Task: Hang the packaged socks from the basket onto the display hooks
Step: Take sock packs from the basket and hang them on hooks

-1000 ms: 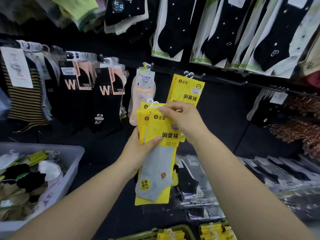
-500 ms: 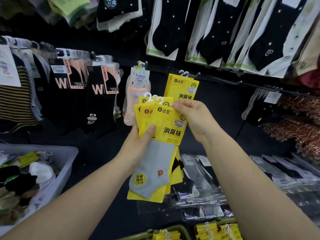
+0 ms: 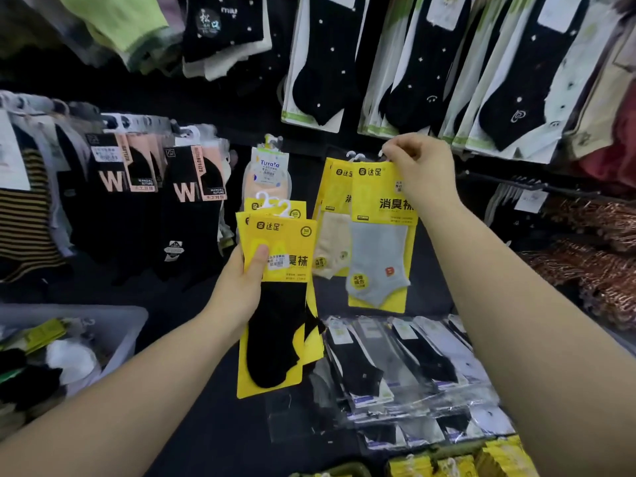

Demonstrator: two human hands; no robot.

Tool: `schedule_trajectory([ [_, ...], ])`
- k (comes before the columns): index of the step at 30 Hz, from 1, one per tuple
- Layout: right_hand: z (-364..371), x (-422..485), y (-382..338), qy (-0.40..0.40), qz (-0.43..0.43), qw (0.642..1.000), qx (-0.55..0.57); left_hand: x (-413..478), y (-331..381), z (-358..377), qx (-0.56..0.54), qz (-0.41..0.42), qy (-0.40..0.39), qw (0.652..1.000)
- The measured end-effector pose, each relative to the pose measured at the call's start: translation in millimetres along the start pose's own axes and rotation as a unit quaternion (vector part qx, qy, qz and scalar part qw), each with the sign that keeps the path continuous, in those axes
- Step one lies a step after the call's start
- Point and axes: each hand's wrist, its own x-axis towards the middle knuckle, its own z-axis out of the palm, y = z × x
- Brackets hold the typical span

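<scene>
I see both bare forearms reaching forward and up toward a dark sock display wall. My right hand (image 3: pixel 418 170) is raised highest, wrist bent, fingers pinched closed on the top edge of a yellow card packet holding a grey ankle sock (image 3: pixel 380 235), right by its white plastic hanger; I cannot tell whether the hanger is on a hook. That packet hangs just in front of another yellow packet with a cream sock (image 3: pixel 333 218). My left hand (image 3: pixel 241 287) sits lower, palm toward me, thumb pressed across the front of a fanned stack of yellow packets with a black sock on top (image 3: pixel 277 304), gripping them firmly. A pale plastic bin of loose socks (image 3: pixel 127 325) sits at lower left.
</scene>
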Motion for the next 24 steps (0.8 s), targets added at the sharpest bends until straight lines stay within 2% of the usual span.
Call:
schedule_trajectory([
  [4, 9.8, 8.7, 9.6, -0.041, 0.065, 0.997, 0.013, -1.7, 1.0, -0.1, 0.003, -0.016, -0.001, 1.000],
  [8, 30.5, 17.0, 17.8, -0.027, 0.171, 0.979, 0.110, -1.5, 3.2, -2.8, -0.015, -0.022, -0.015, 1.000],
  [11, 46.0, 24.3, 17.1, 0.048, 0.226, 0.959, 0.166, 1.3, 5.9, -2.6, -0.042, -0.037, -0.022, 0.998],
  [14, 50.6, 6.7, 10.1, 0.178, 0.208, 0.946, 0.174, 4.8, 8.4, -1.0, -0.055, -0.050, -0.028, 0.997],
  [16, 51.0, -25.7, 4.3, 0.207, 0.176, 0.947, 0.169, 5.0, 10.2, 1.5, -0.065, -0.051, -0.032, 0.996],
  [17, 53.2, -44.8, 1.0, 0.170, 0.156, 0.956, 0.179, 4.3, 11.0, 3.6, -0.067, -0.053, -0.035, 0.996],
  [20, 61.6, -91.1, -9.5, -0.090, 0.122, 0.980, 0.128, 0.2, 10.8, 11.5, -0.080, -0.047, -0.056, 0.994],
  [21, 63.3, -99.0, -10.4, -0.135, 0.103, 0.981, 0.093, -1.7, 10.2, 14.1, -0.078, -0.038, -0.067, 0.994],
  [24, 62.6, -98.7, -13.8, -0.094, 0.060, 0.992, 0.064, -7.0, 10.4, 20.3, -0.071, -0.019, -0.082, 0.994],
])
